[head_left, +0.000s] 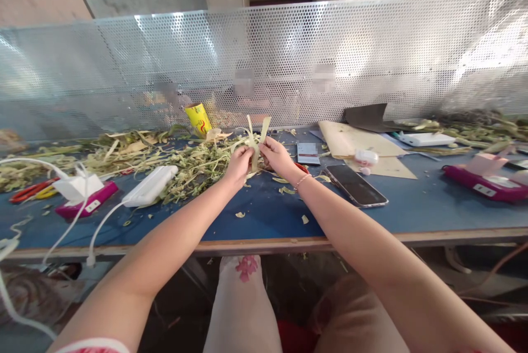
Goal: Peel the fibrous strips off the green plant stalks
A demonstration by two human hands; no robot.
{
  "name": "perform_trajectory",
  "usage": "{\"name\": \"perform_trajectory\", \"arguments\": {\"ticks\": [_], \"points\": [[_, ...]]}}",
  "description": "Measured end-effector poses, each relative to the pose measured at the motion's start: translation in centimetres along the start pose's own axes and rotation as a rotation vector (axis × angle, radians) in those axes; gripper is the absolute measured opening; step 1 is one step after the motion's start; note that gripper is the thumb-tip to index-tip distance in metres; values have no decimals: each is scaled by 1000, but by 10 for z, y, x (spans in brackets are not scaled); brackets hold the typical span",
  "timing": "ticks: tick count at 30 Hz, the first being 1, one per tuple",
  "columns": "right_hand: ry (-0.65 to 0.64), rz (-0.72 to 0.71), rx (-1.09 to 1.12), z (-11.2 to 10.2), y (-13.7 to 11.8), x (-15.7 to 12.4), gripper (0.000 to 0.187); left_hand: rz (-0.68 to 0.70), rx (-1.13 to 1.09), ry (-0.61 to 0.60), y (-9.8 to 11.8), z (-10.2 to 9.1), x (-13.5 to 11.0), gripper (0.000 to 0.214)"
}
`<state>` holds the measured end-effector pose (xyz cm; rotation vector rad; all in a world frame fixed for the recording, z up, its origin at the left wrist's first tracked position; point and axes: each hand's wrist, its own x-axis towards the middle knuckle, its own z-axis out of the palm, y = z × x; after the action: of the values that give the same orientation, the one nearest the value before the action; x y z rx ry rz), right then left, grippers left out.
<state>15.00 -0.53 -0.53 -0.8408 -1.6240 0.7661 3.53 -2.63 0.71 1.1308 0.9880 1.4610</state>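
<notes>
Leaf strips (pixel 256 141) stood upright where we pinched them between left hand (pixel 239 165) and right hand (pixel 275 156), above the blue table (pixel 264 213).

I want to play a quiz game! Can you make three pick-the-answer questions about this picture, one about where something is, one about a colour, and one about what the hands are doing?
1. Where does the black phone lie?
A on the floor
B on the blue table
C on a lap

2. What colour is the tube by the mesh screen?
A yellow
B purple
C black

3. What are the left hand and right hand doing?
A resting flat
B holding scissors
C both gripping the leaf strips

Answers: 1 B, it lies on the tabletop. 2 A, it looks bright yellow. 3 C, both sets of fingers pinch the strips.
</notes>
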Motion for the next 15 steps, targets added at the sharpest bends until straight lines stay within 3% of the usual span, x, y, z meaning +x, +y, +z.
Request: {"name": "perform_trajectory", "arguments": {"ticks": [4, 15], "points": [[2, -5, 3, 1, 0, 0, 22, 23, 9, -1, -1, -1, 0, 21], [-47, 23, -6, 3, 0, 1, 21, 159, 113, -175, -11, -9, 1, 23]]}}
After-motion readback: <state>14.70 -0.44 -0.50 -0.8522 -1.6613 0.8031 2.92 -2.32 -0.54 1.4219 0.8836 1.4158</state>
